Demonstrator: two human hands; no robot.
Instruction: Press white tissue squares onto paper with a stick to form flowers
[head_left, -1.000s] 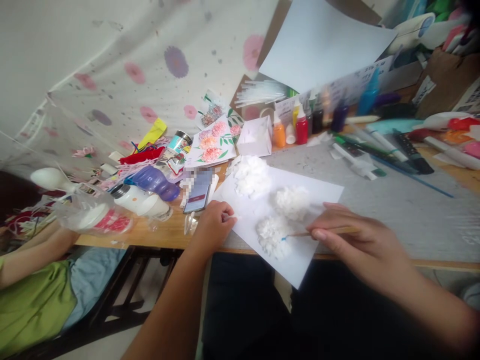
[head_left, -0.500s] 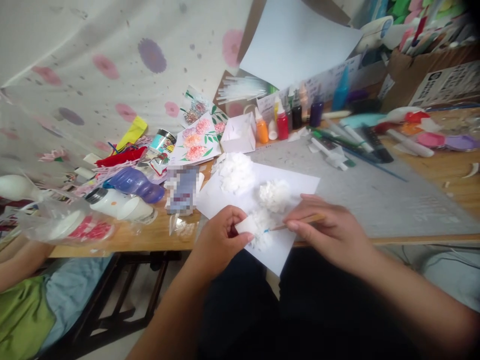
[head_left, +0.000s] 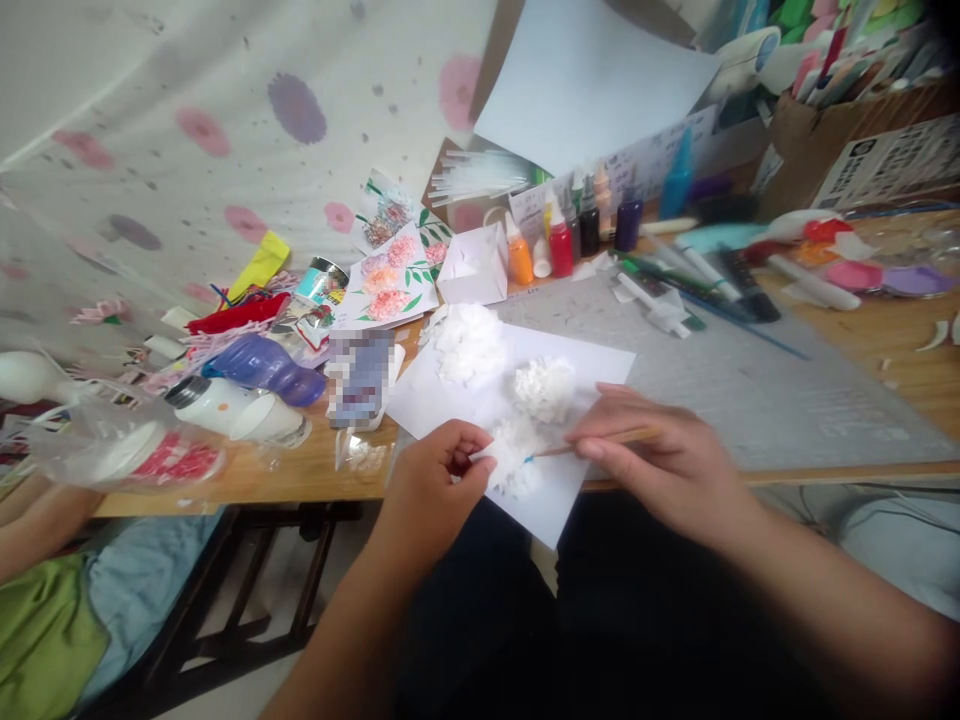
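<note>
My left hand (head_left: 442, 485) is closed, pinching a small flat white piece at the left side of a ruffled white cluster (head_left: 517, 475). In my right hand (head_left: 649, 450) is a thin wooden-handled tool (head_left: 626, 437) with a blue tip, held like a pen. Its tip points left and meets the cluster; whether it presses into it I cannot tell. Under the cluster lies a white paper sheet (head_left: 596, 350), overhanging the table's front edge. Two more ruffled white flower-like balls sit on it, a larger one (head_left: 471, 343) and a smaller one (head_left: 544, 388).
Behind stand a white box (head_left: 474, 265) and paint bottles (head_left: 559, 248). A phone (head_left: 361, 380), a purple bottle (head_left: 262, 368) and a bag with red pieces (head_left: 176, 455) lie left. Pens and brushes lie on the grey mat (head_left: 750, 400). Another person's arm (head_left: 45, 520) shows far left.
The white piece in my left hand has turned and shows less of its face now. My right hand keeps the tool nearly in place. The whole view has shifted slightly.
</note>
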